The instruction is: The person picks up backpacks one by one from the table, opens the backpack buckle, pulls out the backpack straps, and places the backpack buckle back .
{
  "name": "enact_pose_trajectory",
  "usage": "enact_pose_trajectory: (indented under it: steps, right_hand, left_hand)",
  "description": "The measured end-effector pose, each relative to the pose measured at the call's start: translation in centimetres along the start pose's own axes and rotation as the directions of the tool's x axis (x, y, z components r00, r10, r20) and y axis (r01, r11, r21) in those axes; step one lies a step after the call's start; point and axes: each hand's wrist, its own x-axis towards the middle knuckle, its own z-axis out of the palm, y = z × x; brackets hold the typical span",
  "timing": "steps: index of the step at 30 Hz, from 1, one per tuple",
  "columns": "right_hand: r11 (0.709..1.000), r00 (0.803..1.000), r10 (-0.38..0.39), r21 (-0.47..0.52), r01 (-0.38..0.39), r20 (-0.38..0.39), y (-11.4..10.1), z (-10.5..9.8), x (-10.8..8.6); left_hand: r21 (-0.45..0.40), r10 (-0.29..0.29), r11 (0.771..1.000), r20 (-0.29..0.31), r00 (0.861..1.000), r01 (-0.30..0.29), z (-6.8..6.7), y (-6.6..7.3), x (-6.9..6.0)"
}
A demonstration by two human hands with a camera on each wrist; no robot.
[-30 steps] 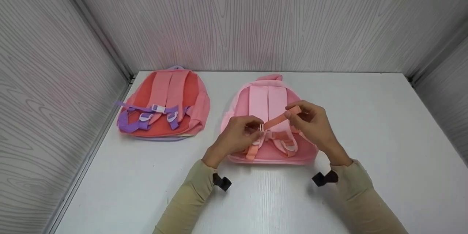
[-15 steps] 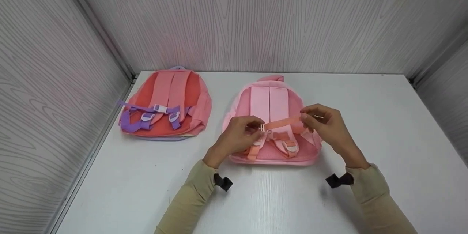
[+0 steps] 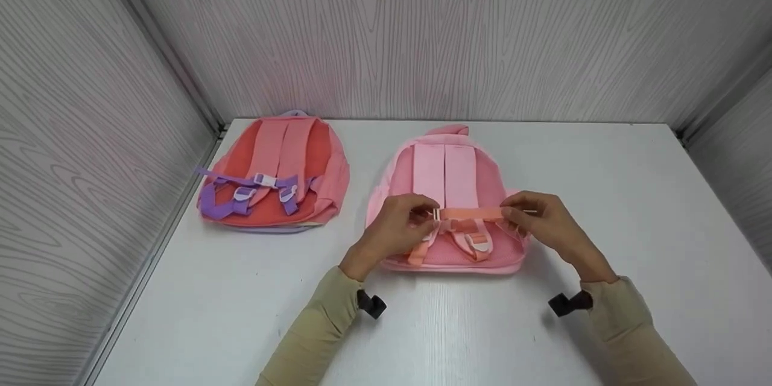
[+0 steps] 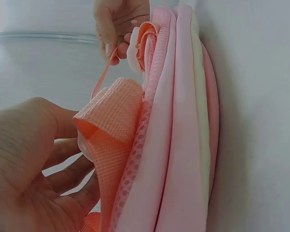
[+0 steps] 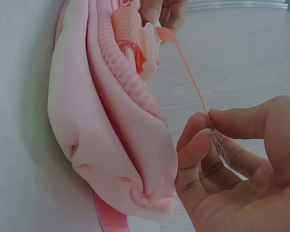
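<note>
A light pink backpack [image 3: 429, 172] lies with its straps facing up. My left hand [image 3: 395, 226] pinches a pale plastic buckle [image 3: 436, 215] over its lower middle. From that buckle an orange webbing strap [image 3: 473, 213] runs level to my right hand [image 3: 546, 224], whose thumb and fingers pinch its far end. Seen from the right wrist, the strap [image 5: 189, 70] is taut and edge-on, with a frayed tip [image 5: 221, 147] past the fingertips. Beside the left hand [image 4: 34, 150], the left wrist view shows a folded loop of orange webbing [image 4: 111, 108]; it partly hides the fingertips.
To the left lies a second backpack [image 3: 333, 184], coral and red, with purple straps [image 3: 218, 210] and white buckles. Both rest on a white table [image 3: 241, 313]. Grey wood-grain panels [image 3: 386, 36] rise at the back and sides.
My right hand has moved right and down with the strap end, drawing the strap from a slant to straight and level. The left hand stays at the buckle.
</note>
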Motion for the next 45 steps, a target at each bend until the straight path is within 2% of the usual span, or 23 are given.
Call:
enact_pose_trajectory:
  steps: [10,17,29,45]
  right_hand:
    - [0.997,0.997,0.07,0.012,-0.07,0.025,0.0,-0.4,0.1]
    - [0.997,0.998,0.043,0.055,-0.045,0.041,-0.2,-0.6,0.1]
    - [0.997,0.998,0.038,0.06,-0.042,0.057,0.0,-1.5,-0.1]
    - [0.997,0.994,0.074,0.031,-0.076,0.078,-0.5,-2.5,-0.3]
  left_hand:
    - [0.021,0.008,1.0,-0.014,1.0,-0.008,0.3,0.6,0.2]
    - [0.015,-0.025,1.0,0.011,1.0,0.025,0.3,1.5,0.5]
    - [0.028,-0.002,1.0,0.033,0.999,0.001,0.9,2.2,1.0]
    - [0.031,-0.009,0.999,0.056,0.998,0.007,1.8,2.0,1.7]
